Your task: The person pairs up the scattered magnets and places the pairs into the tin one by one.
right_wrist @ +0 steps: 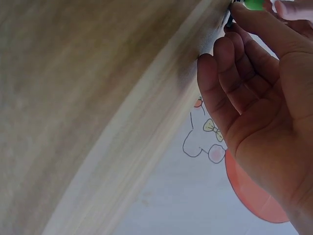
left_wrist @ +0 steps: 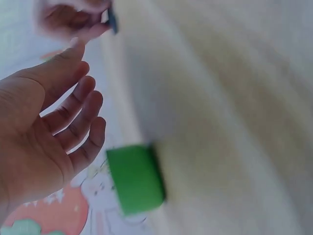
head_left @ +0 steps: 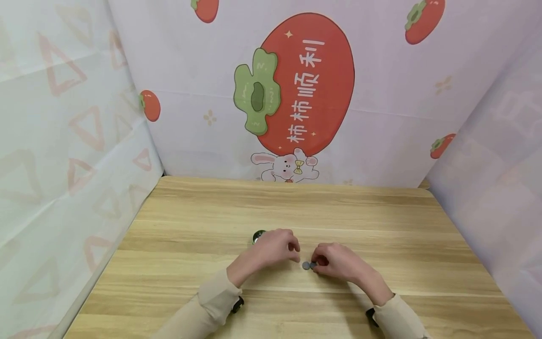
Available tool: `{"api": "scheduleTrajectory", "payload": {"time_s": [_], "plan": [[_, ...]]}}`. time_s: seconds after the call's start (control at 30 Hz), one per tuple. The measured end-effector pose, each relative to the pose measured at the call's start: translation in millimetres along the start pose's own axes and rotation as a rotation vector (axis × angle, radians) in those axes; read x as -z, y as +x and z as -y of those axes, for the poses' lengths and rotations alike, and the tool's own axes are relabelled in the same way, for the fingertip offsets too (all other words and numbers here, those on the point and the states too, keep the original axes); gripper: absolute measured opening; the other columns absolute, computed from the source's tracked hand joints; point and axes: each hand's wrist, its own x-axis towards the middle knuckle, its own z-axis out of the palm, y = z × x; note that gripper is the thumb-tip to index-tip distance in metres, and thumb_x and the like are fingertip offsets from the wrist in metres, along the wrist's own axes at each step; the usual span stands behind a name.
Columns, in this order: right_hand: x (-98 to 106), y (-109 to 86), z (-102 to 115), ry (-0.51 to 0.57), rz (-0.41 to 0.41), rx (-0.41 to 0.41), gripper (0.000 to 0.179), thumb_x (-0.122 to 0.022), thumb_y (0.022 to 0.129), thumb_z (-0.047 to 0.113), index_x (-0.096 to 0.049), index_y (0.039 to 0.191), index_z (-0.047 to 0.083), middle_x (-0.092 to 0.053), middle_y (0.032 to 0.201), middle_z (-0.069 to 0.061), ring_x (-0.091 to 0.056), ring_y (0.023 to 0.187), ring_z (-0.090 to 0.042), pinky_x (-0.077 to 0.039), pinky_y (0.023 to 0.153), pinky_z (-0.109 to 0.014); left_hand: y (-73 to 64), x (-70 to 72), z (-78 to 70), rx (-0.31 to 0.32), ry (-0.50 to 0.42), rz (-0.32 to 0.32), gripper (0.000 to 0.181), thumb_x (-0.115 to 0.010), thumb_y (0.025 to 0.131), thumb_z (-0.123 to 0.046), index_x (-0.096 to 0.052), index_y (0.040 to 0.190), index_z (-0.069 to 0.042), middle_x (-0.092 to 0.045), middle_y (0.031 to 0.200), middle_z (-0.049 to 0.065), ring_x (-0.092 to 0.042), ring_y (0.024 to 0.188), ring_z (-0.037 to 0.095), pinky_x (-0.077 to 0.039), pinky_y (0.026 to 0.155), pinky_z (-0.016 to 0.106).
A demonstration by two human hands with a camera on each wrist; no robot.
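Two small dark grey discs lie side by side on the wooden table between the hands in the head view. The left one [head_left: 306, 265] rests flat. The right one [head_left: 313, 265] sits at the fingertips of my right hand [head_left: 338, 262], pinched between thumb and finger; in the left wrist view this dark disc [left_wrist: 112, 20] looks tilted and blurred. My left hand [head_left: 276, 246] hovers just left of the discs, its fingers loosely bent and holding nothing. Behind its wrist stands a small green round container [head_left: 257, 236], partly covered by the hand; its green side [left_wrist: 136, 180] shows in the left wrist view.
The wooden table [head_left: 169, 263] ends at a back wall hung with a persimmon-print cloth [head_left: 190, 141]. Pale cloth walls also stand on the left [head_left: 84, 188] and right [head_left: 504, 188].
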Motion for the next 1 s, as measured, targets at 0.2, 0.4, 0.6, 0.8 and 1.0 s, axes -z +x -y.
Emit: {"api": "scheduleTrajectory", "payload": {"time_s": [0.2, 0.4, 0.6, 0.8, 1.0], "plan": [[1, 1.6, 1, 0.005, 0.001, 0.005, 0.01, -0.078, 0.085, 0.019, -0.071, 0.09, 0.016, -0.053, 0.076, 0.012, -0.044, 0.066, 0.003, -0.04, 0.059, -0.018, -14.5, 29.9, 17.9, 0.04, -0.096, -0.082, 0.023, -0.077, 0.086, -0.037, -0.077, 0.101, -0.019, -0.061, 0.088, -0.011, -0.055, 0.074, 0.004, -0.045, 0.065, 0.023], [2, 2.3, 4, -0.004, -0.009, 0.012, 0.01, -0.078, 0.085, 0.019, -0.071, 0.091, 0.016, -0.054, 0.076, 0.011, -0.045, 0.066, 0.001, -0.04, 0.059, -0.018, -32.9, 41.4, 46.3, 0.102, -0.143, -0.137, 0.032, -0.078, 0.085, -0.038, -0.075, 0.11, -0.018, -0.062, 0.097, -0.004, -0.061, 0.09, 0.012, -0.049, 0.076, 0.029], [2, 3.7, 6, 0.0, -0.017, 0.02, 0.01, -0.078, 0.085, 0.018, -0.071, 0.092, 0.016, -0.053, 0.077, 0.011, -0.045, 0.067, 0.001, -0.04, 0.06, -0.018, -45.9, 43.4, 63.8, 0.176, -0.138, -0.103, 0.046, -0.082, 0.08, -0.039, -0.071, 0.119, -0.017, -0.062, 0.109, -0.002, -0.06, 0.1, 0.017, -0.051, 0.083, 0.037], [1, 5.2, 6, -0.006, -0.021, 0.023, 0.01, -0.078, 0.085, 0.018, -0.07, 0.092, 0.016, -0.054, 0.077, 0.011, -0.046, 0.067, 0.0, -0.04, 0.06, -0.018, -49.8, 41.3, 70.5, 0.174, -0.14, -0.071, 0.063, -0.087, 0.074, -0.034, -0.066, 0.128, -0.011, -0.06, 0.111, -0.002, -0.061, 0.092, 0.013, -0.051, 0.077, 0.035], [0, 7.3, 8, -0.004, -0.025, 0.027, 0.011, -0.078, 0.085, 0.02, -0.07, 0.093, 0.017, -0.055, 0.078, 0.011, -0.048, 0.068, 0.0, -0.042, 0.06, -0.017, -49.3, 38.2, 73.1, 0.176, -0.148, -0.051, 0.068, -0.087, 0.074, -0.027, -0.061, 0.133, -0.006, -0.06, 0.114, 0.003, -0.06, 0.089, 0.012, -0.051, 0.08, 0.036]]}}
